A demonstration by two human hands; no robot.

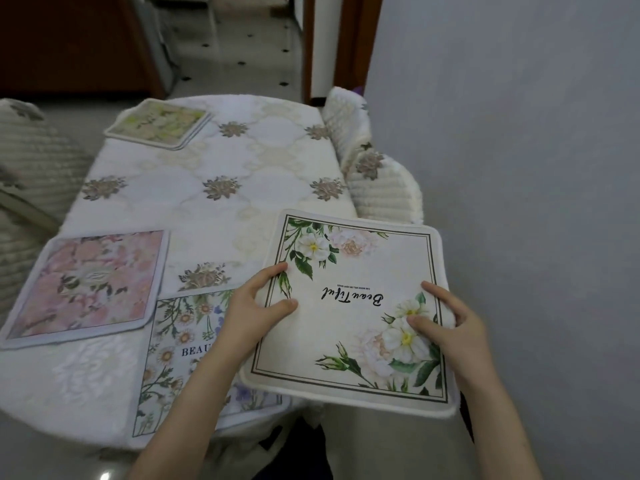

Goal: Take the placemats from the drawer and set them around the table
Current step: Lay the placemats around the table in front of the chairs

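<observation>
I hold a cream placemat with white flowers and the word "Beautiful" (pixel 349 327) above the table's near right edge. My left hand (pixel 258 308) grips its left side and my right hand (pixel 446 323) grips its right side. On the white quilted table (pixel 221 161) lie a pink floral placemat (pixel 90 285) at the near left and a daisy placemat (pixel 180 358) at the near edge, partly under my left arm. A small stack of yellow-green placemats (pixel 157 124) sits at the far left corner.
A chair with a cream quilted cover (pixel 374 174) stands at the table's right, close to a grey wall (pixel 519 168). Another cushioned chair (pixel 31 161) is at the left. Beyond the table are tiled floor and a wooden door frame (pixel 308 46).
</observation>
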